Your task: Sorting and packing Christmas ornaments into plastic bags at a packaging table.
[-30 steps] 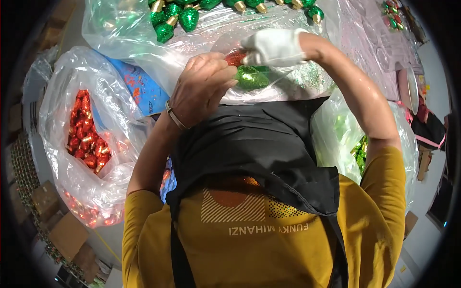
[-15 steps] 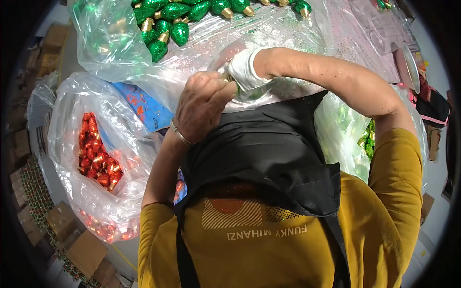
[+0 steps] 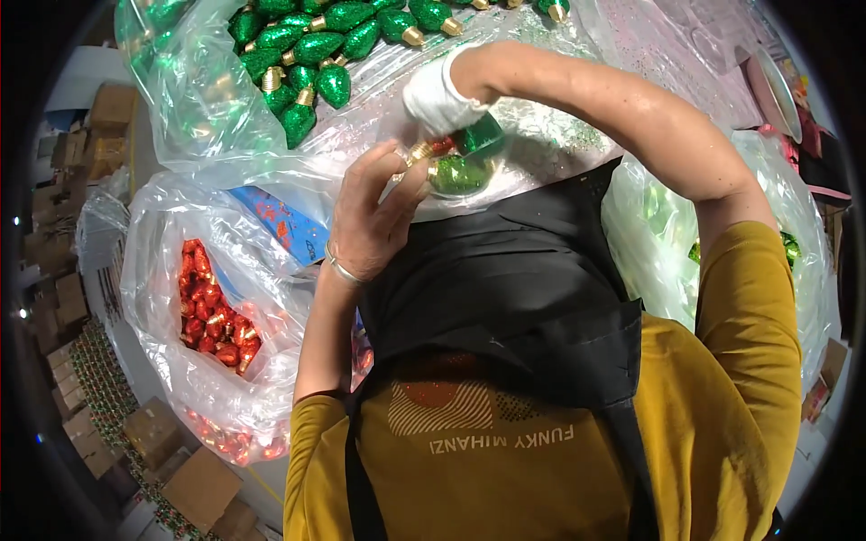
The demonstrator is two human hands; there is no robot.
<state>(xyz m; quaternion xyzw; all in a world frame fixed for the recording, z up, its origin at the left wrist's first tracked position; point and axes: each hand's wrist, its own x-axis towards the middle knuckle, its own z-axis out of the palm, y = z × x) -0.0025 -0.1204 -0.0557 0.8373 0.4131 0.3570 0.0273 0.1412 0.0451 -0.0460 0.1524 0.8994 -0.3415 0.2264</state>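
Note:
My left hand [image 3: 372, 212], bare with a bracelet at the wrist, has its fingertips closed on the gold screw base of a bulb-shaped ornament [image 3: 419, 153]. Red shows just beyond that base. Over it bends my right hand [image 3: 444, 97] in a white glove; its fingers are hidden and blurred, so their grip cannot be made out. A dark green, smooth-sided piece [image 3: 480, 135] shows right beside the glove. Beneath both hands is a clear round container [image 3: 487, 185] with green glitter inside. Farther off lie several green glitter bulb ornaments [image 3: 334, 86] with gold bases.
To the left, an open clear bag [image 3: 153, 298] holds red glitter bulbs [image 3: 216, 316]. A blue printed sheet [image 3: 289, 225] lies between it and the plastic-covered table [image 3: 559, 117]. Another clear bag [image 3: 654, 243] with green bulbs stands at right. Cardboard boxes [image 3: 203, 487] sit lower left.
My right hand has moved up and left, away from the container, uncovering green glitter, the dark green piece and a bit of red. My left fingers have loosened slightly around the gold base.

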